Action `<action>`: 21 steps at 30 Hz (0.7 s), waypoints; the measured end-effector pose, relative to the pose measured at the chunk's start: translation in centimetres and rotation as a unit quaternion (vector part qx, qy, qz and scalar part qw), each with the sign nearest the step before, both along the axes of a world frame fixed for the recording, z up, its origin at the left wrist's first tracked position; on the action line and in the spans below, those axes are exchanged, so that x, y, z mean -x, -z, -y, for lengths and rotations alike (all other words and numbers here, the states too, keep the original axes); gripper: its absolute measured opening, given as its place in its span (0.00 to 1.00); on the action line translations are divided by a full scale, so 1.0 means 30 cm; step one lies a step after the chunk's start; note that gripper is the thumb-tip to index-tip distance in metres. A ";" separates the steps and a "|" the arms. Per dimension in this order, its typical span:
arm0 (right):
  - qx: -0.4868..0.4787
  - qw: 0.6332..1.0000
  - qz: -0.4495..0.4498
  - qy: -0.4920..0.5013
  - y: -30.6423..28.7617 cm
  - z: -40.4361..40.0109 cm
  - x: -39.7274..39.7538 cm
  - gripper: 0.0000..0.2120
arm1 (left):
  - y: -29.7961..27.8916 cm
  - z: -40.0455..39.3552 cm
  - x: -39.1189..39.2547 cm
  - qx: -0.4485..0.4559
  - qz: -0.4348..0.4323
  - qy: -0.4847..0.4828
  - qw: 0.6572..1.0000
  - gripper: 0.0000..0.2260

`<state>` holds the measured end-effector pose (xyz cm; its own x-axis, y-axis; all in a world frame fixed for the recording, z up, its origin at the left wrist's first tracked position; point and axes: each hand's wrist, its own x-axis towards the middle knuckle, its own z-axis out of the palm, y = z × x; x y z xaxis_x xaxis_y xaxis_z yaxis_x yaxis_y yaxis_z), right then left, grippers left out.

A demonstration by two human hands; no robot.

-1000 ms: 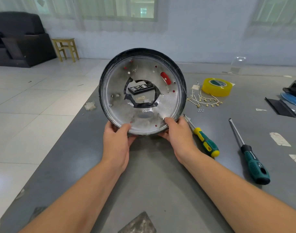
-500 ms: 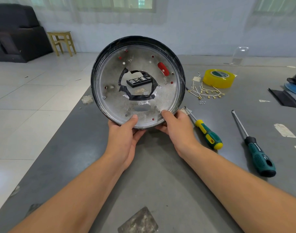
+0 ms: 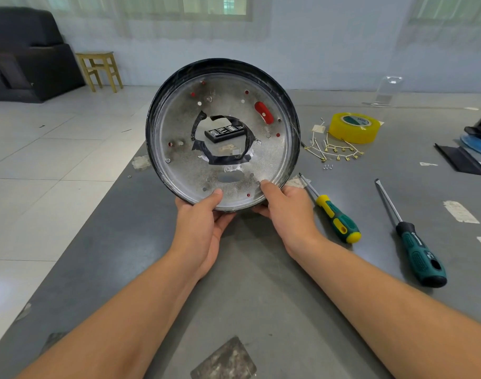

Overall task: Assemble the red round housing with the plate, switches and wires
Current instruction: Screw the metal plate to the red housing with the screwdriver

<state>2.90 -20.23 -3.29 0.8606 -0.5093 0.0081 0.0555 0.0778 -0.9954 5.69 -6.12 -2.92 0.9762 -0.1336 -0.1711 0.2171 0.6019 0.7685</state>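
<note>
Nearest, the left hand (image 3: 204, 222) and the right hand (image 3: 286, 212) each pinch the low rim of the round housing (image 3: 223, 135), thumbs on the metal plate (image 3: 179, 160) inside it, fingers behind. They hold it upright above the table (image 3: 247, 283), probably to inspect the holes before mounting. On the right lie two screwdrivers (image 3: 337, 220), within reach. Farther right, the wires (image 3: 335, 151) wait beside the yellow tape (image 3: 354, 127). Through the central hole, a black bit case (image 3: 225, 132) shows farther back.
</note>
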 end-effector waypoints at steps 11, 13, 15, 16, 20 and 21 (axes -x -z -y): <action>0.011 1.000 -0.024 0.017 0.005 -0.005 -0.005 0.13 | -0.003 0.003 0.005 0.006 -0.004 0.010 1.000 0.19; 0.001 1.000 -0.017 0.009 0.004 -0.007 -0.004 0.13 | -0.003 0.005 0.004 0.008 -0.005 0.009 1.000 0.18; -0.011 1.000 -0.004 -0.001 0.001 -0.008 0.001 0.13 | -0.004 0.005 0.004 0.005 -0.005 0.011 1.000 0.17; -0.017 1.000 0.002 -0.007 -0.001 -0.010 0.004 0.13 | -0.004 0.005 0.003 0.001 -0.003 0.011 1.000 0.18; -0.017 1.000 0.008 -0.012 -0.008 -0.009 0.014 0.14 | -0.005 0.010 0.007 -0.013 0.009 0.002 1.000 0.19; -0.021 1.000 0.011 -0.012 -0.011 -0.009 0.016 0.14 | -0.005 0.011 0.007 -0.014 0.012 0.000 1.000 0.20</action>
<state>2.42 -19.95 -2.96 0.8723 -0.4890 0.0057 0.0745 0.1213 -0.9898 5.47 -6.47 -2.79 0.9800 -0.1297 -0.1506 0.1982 0.5803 0.7899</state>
